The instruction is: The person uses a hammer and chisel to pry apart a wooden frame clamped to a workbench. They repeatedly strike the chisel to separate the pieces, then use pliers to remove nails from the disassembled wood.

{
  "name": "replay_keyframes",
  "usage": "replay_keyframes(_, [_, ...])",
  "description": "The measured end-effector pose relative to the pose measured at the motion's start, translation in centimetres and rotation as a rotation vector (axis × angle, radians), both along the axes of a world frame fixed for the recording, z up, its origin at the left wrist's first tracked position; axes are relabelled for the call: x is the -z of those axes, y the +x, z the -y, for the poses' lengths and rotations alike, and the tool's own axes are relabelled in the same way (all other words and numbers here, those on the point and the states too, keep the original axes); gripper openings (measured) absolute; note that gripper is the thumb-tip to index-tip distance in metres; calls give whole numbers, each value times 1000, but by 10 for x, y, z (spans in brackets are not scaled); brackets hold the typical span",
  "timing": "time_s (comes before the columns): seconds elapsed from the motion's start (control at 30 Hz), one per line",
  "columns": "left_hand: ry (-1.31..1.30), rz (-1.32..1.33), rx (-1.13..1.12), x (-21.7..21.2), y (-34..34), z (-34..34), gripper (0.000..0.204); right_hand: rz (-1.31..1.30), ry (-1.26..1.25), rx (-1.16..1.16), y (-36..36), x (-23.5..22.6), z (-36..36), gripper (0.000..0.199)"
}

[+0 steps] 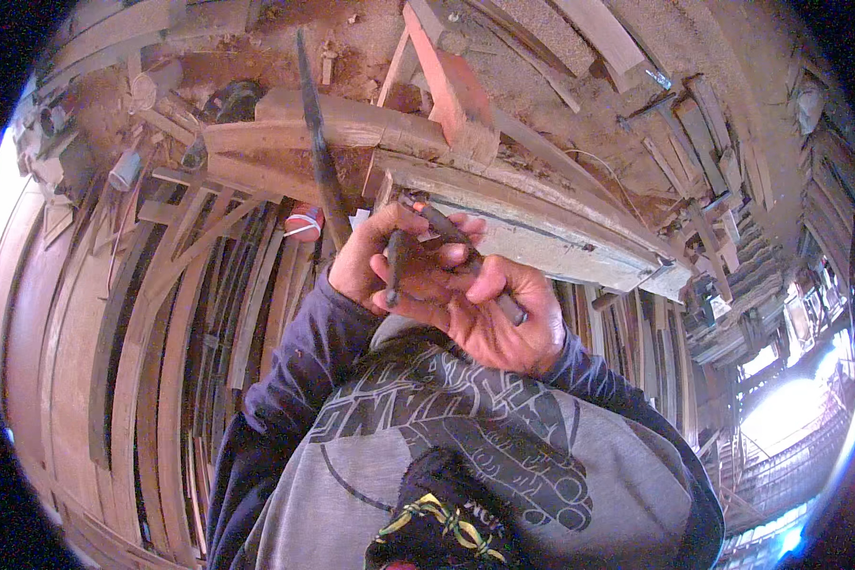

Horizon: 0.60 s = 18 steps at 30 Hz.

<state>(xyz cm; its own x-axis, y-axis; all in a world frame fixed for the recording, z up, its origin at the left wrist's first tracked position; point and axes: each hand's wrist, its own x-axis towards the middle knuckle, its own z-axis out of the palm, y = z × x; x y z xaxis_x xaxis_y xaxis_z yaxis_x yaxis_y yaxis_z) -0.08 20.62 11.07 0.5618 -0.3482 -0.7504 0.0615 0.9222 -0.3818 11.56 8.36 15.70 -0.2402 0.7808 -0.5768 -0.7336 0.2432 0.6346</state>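
Observation:
Both of my hands are raised close together in front of my chest. My right hand grips a dark, slim rod between thumb and fingers; it slants from upper left to lower right, with an orange patch near its far end. The fingers of my left hand curl around a short dark piece, close beside the rod. Whether the two dark pieces are joined is hidden by the fingers. Just beyond the hands lies a pale, worn wooden beam with dark lines along its side.
A dark, narrow bar stands slanted beyond my left hand. Near it sits a red container. An orange-brown wooden piece rests across the work. Many long planks lie at the left, and a hammer-like tool at the far right.

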Motion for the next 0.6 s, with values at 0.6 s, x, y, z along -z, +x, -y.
replay_keyframes(0.6, [655,11,-395,-30,21,29,35,-329,-215,-66,32,-33,-52,50])
